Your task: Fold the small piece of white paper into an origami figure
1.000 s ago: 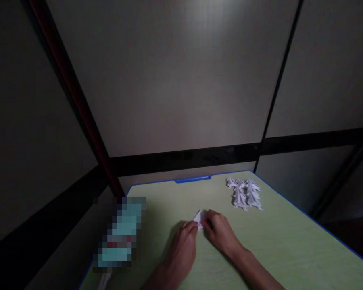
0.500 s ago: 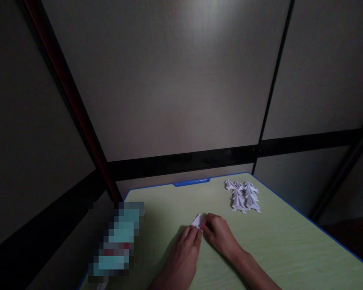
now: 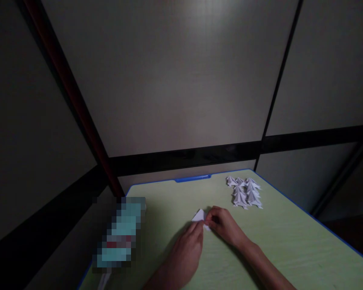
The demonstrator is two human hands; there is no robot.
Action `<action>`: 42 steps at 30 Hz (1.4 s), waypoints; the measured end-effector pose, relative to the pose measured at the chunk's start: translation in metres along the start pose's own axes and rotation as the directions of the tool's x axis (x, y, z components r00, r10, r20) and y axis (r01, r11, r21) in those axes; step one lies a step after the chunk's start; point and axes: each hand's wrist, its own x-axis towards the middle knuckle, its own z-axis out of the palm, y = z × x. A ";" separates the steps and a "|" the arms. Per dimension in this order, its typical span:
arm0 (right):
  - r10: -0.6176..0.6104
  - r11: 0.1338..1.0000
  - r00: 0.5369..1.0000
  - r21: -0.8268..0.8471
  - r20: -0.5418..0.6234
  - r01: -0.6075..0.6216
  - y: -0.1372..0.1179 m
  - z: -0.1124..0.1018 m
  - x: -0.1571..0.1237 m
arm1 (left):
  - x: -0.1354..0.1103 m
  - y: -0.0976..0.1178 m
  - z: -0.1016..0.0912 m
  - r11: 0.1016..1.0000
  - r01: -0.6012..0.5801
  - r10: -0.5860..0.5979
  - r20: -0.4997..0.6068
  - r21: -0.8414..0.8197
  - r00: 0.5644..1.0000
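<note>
A small piece of folded white paper (image 3: pixel 200 215) lies on the pale green table between my two hands. My left hand (image 3: pixel 189 249) rests over its near side, fingers together and pressing it down. From the right, my right hand (image 3: pixel 222 222) pinches the paper's edge between thumb and bent forefinger. The fingertips of both hands almost meet there, and they cover part of the paper. Farther back on the right sit several white origami figures (image 3: pixel 239 197), grouped closely in rows.
The green table (image 3: pixel 284 241) has a blue rim and a blue handle-like piece (image 3: pixel 192 178) at its far edge. A blurred-out turquoise object (image 3: pixel 121 233) stands at the left edge, with a white cord (image 3: pixel 103 280) below it. Panelled doors (image 3: pixel 181 88) rise behind.
My left fingers have slid toward the paper's right side, where they meet my right fingertips. More of the paper's top shows, and a white bit now appears below the fingers. The view has shifted slightly.
</note>
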 end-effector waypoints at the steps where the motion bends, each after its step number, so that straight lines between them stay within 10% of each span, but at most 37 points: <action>1: 0.001 1.000 1.000 -0.001 -0.003 -0.001 0.001 0.001 0.000 | 0.000 0.000 -0.001 1.000 0.005 -0.005 0.005 -0.012 1.000; 42: -0.023 0.997 0.999 -0.068 -0.041 0.020 -0.005 -0.005 -0.003 | 0.002 0.004 -0.010 0.990 0.126 -0.118 0.124 -0.066 0.985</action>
